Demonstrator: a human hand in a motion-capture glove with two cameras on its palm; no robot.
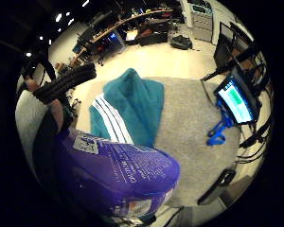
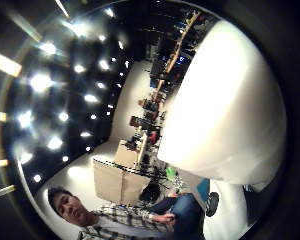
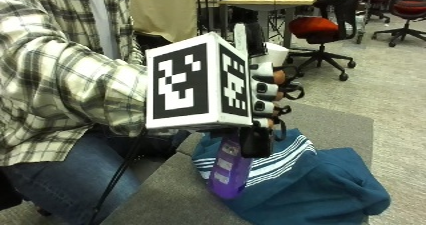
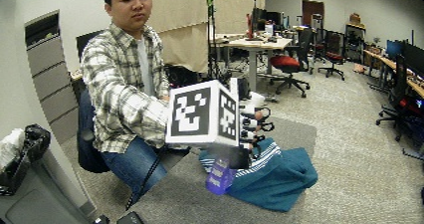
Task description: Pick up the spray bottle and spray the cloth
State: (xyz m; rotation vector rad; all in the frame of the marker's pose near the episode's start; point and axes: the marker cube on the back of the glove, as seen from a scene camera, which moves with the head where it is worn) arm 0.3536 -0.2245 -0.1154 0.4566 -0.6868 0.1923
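**Bottle held above the cloth**

Purple and close to the lens, the bottle (image 1: 114,177) fills much of the little-finger palm view, its printed label turned toward the palm. In the outside view the bottle (image 3: 229,169) hangs below the hand (image 3: 266,97), clear of the table (image 3: 174,192), its base just over the near edge of the cloth (image 3: 313,182). The fingers (image 3: 263,89) are curled round the bottle's upper part, stacked one above another, so the hand grips the bottle; the trigger and nozzle are hidden behind the hand, and I cannot tell which way the nozzle faces.

The cloth is teal with a band of white stripes and lies bunched on the grey table top, partly under the bottle. From the palm it shows as a folded teal heap (image 1: 132,109) on the table (image 1: 189,127), beyond the bottle.

A white rounded surface (image 2: 225,105) fills much of the thumb-side palm view; what it is cannot be told.

The person's plaid sleeve (image 3: 63,90) reaches to the hand from the seat beside the table. In the wide view the bottle (image 4: 218,179) again sits at the cloth's (image 4: 278,176) near edge.
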